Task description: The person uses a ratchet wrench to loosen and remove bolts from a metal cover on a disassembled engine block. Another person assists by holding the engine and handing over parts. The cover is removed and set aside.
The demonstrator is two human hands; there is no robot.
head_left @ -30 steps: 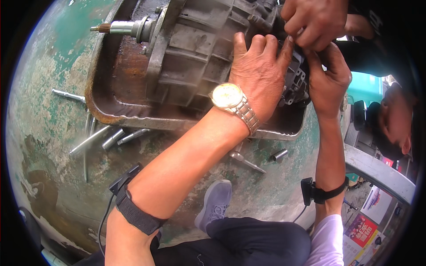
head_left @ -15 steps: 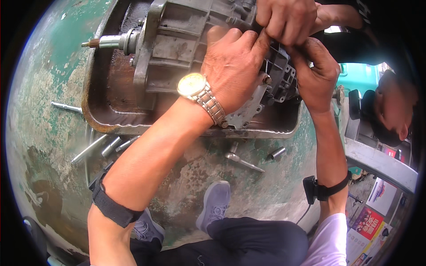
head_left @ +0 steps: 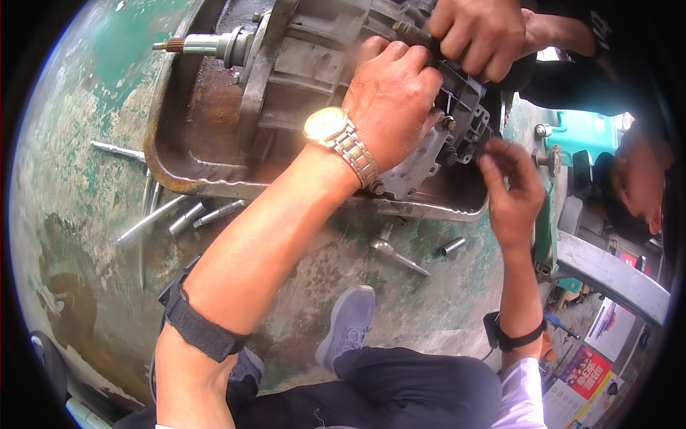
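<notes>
1. The worn green floor (head_left: 429, 314) spreads beneath both grips.
2. A metal tray (head_left: 204, 189) stands on it, its near rim below the left grip.
3. The ribbed grey metal casing (head_left: 304, 71) lies in the tray under the left grip, its long axis running roughly left to right.
4. The left grip (head_left: 396, 107) rests on the casing, fingers bent; its fingertips are hidden, so I cannot tell what it grasps.
5. The right grip (head_left: 516, 191) is loosely curled beside the casing's right end; whether anything is pinched there I cannot tell.
6. A co-worker's hand (head_left: 479, 36) bends over the casing, up and right of the left grip.
7. The splined shaft (head_left: 204, 44) points left, away from both grips.
8. A ratchet (head_left: 396, 256) lies below the left grip.
9. A short socket (head_left: 452, 247) lies below-left of the right grip.
</notes>
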